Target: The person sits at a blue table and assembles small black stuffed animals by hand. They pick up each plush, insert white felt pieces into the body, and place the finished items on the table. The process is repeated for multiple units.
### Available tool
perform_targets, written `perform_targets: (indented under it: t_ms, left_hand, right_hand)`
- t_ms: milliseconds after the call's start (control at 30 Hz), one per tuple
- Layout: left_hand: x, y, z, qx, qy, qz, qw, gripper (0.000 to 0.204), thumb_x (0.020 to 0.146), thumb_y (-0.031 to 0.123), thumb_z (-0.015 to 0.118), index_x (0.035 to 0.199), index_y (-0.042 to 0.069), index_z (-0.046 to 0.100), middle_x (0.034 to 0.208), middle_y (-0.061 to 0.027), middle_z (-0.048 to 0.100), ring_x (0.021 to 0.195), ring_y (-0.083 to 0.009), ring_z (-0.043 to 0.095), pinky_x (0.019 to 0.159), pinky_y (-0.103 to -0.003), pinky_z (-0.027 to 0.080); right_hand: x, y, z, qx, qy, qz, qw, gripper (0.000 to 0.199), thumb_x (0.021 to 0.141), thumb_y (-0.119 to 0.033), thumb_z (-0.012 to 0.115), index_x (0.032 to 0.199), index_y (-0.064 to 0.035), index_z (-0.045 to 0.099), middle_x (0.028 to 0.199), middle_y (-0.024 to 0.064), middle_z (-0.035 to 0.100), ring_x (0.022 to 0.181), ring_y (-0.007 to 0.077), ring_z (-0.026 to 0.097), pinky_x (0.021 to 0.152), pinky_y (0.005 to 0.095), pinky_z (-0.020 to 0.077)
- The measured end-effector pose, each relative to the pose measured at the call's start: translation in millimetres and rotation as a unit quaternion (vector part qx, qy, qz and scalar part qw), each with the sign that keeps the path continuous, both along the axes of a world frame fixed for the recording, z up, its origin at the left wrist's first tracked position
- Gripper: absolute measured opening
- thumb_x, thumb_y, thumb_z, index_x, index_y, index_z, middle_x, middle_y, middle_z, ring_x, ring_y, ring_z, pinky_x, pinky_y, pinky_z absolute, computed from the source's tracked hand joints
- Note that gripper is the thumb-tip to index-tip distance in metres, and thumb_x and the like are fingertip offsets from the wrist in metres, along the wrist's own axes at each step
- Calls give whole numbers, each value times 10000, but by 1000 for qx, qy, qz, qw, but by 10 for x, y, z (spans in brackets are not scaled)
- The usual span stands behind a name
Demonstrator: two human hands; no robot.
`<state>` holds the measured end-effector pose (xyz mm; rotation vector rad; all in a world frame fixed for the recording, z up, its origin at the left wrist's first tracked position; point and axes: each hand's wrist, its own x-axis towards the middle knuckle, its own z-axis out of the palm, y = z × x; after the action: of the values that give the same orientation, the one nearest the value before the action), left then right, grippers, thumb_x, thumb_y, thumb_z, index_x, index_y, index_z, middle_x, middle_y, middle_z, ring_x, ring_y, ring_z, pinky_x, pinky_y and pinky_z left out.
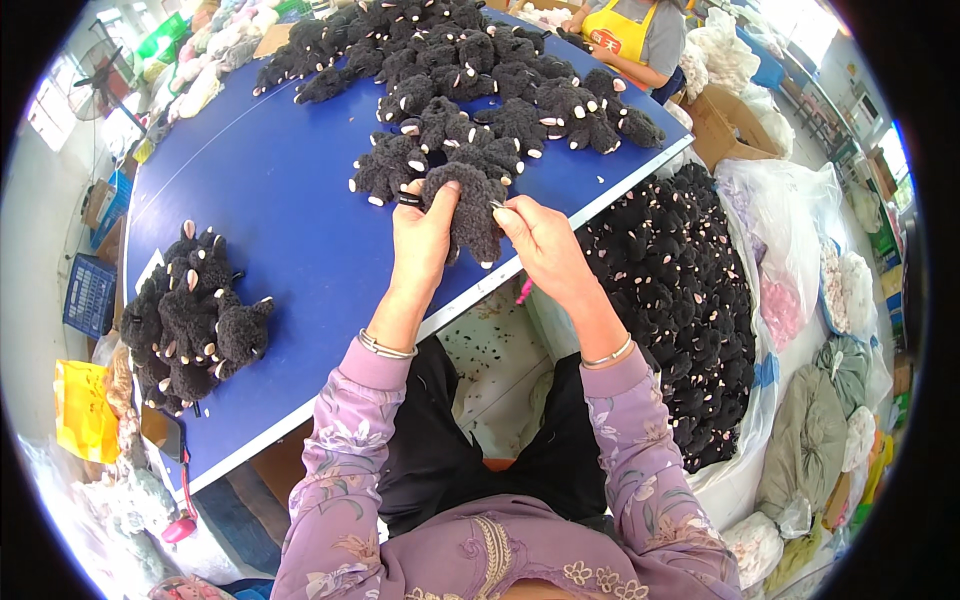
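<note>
A fuzzy black plush toy (466,205) with small white tips is held over the table's front edge. My left hand (424,232) is closed on its left side, the thumb pressed on the fabric; a small black band or tag shows by its fingers. My right hand (540,240) pinches a small, thin metallic tool at the toy's right side, its kind too small to make out. Just beyond, a big heap of similar black plush toys (440,60) spreads over the blue table (300,160).
A smaller pile of black plush toys (195,315) sits at the table's left. On the right stands a large plastic-lined container of black plush pieces (670,300). A cardboard box (728,125) is behind it. Across the table, a person in a yellow apron (620,32) works.
</note>
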<state>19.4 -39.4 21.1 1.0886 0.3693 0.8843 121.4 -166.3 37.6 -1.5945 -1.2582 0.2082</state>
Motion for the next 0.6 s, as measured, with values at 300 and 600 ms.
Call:
perform_targets:
  t_ms: [300,600]
  left_hand:
    - [27,1,-50,-5,15,0,1000,147,911,118,598,984,-9,583,921,-75,654,789,-112,622,704,-252,507]
    - [21,-22,-3,-35,7,-15,999,160,905,116,597,999,-13,589,921,-88,663,782,-130,637,703,-257,514]
  right_hand:
    - [38,21,-94,12,-15,-10,1000,318,966,-267,516,867,30,567,638,133,557,549,242,522,545,336,427]
    - [67,-2,6,101,221,1,970,239,938,-246,573,946,-7,580,708,-44,454,601,33,398,536,193,340]
